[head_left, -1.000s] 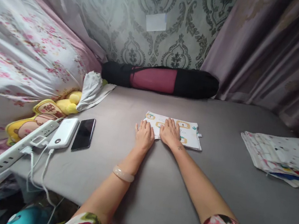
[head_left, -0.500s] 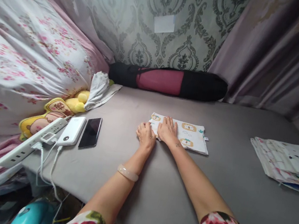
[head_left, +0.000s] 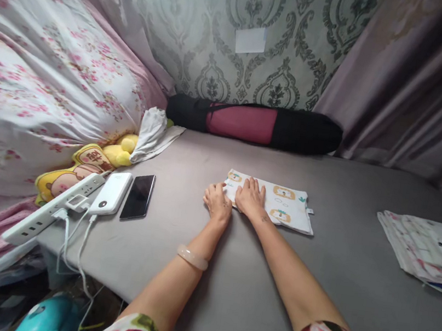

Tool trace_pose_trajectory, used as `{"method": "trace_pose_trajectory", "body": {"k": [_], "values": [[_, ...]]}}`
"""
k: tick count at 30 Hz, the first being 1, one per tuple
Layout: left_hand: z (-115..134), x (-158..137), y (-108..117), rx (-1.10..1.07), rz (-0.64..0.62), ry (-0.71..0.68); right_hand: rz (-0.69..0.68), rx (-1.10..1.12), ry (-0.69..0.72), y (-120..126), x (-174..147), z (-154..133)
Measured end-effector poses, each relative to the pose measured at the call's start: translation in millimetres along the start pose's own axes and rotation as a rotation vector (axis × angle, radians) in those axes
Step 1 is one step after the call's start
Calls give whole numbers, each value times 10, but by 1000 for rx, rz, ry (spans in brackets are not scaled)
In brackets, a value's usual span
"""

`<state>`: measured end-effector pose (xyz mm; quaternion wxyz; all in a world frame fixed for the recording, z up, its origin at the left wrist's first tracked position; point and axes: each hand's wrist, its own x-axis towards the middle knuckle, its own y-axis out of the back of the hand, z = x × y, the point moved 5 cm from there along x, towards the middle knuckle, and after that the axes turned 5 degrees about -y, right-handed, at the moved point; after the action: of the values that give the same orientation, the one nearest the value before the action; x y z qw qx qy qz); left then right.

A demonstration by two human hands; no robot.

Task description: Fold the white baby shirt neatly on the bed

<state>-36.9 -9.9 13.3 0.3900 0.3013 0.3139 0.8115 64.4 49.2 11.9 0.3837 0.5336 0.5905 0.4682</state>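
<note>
A white folded cloth (head_left: pixel 295 212) with orange animal prints and a small side tag lies flat on the grey bed surface in front of me. At its left end is my left hand (head_left: pixel 218 204), fingers curled and closed on the cloth's edge; the fingertips are partly hidden. My right hand (head_left: pixel 250 196) rests on top of the cloth just beside it, palm down, fingers stretched out and pressing the fabric. A pale bangle (head_left: pixel 192 258) is on my left wrist.
To the right lies a stack of folded cloths (head_left: pixel 428 249). On the left are a black phone (head_left: pixel 138 197), a white power bank (head_left: pixel 112 192), a power strip (head_left: pixel 51 212) with cables and a yellow plush toy (head_left: pixel 121 153). A black and pink long bag (head_left: pixel 244 123) lies along the wall.
The whole view has shifted slightly, so everything appears a little farther right and lower. My hands stay on the cloth; the right fingers look slightly more bent.
</note>
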Motion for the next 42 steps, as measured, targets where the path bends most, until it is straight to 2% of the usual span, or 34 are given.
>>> {"method": "trace_pose_trajectory", "body": {"k": [10,21,29,38,42], "values": [[-123,67,3,-177,98,138,-25,11,53,-105,94,-222],[-231,128,-34,-310,153,177,-48,10,54,-105,111,-242],[-393,200,-128,-353,262,192,-16,31,162,-116,119,-464],[-338,187,-76,-432,171,288,13,16,158,-180,130,-480],[-261,170,-16,-422,135,275,-35,34,172,-156,138,-466]]}}
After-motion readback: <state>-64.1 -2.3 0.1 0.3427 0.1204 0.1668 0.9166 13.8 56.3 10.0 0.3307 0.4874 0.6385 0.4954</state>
